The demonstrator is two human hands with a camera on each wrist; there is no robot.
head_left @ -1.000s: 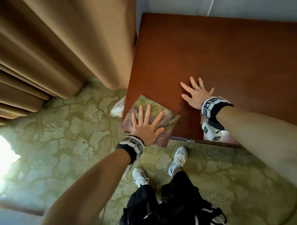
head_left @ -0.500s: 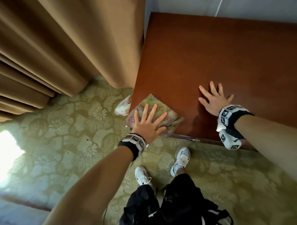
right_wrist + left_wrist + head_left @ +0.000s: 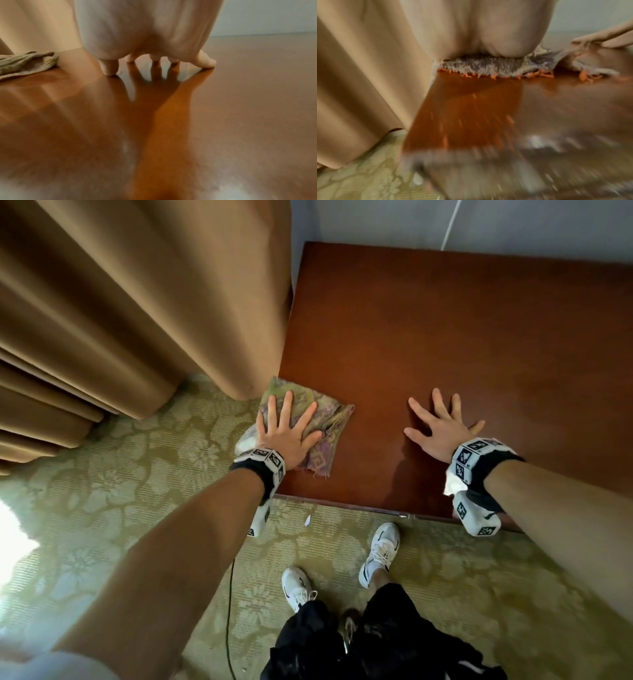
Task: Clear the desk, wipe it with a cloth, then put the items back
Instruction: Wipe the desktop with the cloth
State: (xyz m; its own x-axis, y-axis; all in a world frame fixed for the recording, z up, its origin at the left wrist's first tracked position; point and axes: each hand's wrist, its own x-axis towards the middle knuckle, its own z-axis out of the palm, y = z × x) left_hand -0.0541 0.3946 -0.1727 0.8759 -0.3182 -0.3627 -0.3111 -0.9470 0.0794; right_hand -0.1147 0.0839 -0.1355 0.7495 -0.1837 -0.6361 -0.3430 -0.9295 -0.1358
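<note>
A patterned green and purple cloth (image 3: 323,426) lies on the reddish-brown desk (image 3: 462,337) at its near left corner, partly over the left edge. My left hand (image 3: 287,429) presses flat on it with fingers spread. In the left wrist view the cloth (image 3: 488,67) bunches under the palm. My right hand (image 3: 438,422) rests flat on the bare desk top to the right, fingers spread and holding nothing. The right wrist view shows its fingertips (image 3: 109,70) touching the glossy wood, with the cloth (image 3: 25,63) off to the left.
A tan curtain (image 3: 154,302) hangs against the desk's left side, close to the cloth. A white crumpled item (image 3: 245,441) lies on the patterned carpet (image 3: 120,491) beside the desk corner. A grey wall (image 3: 513,224) backs the desk. My feet stand at the front edge.
My left hand has slid the cloth away from the front edge and leftward to the desk's left side. The right hand stays flat on the desk.
</note>
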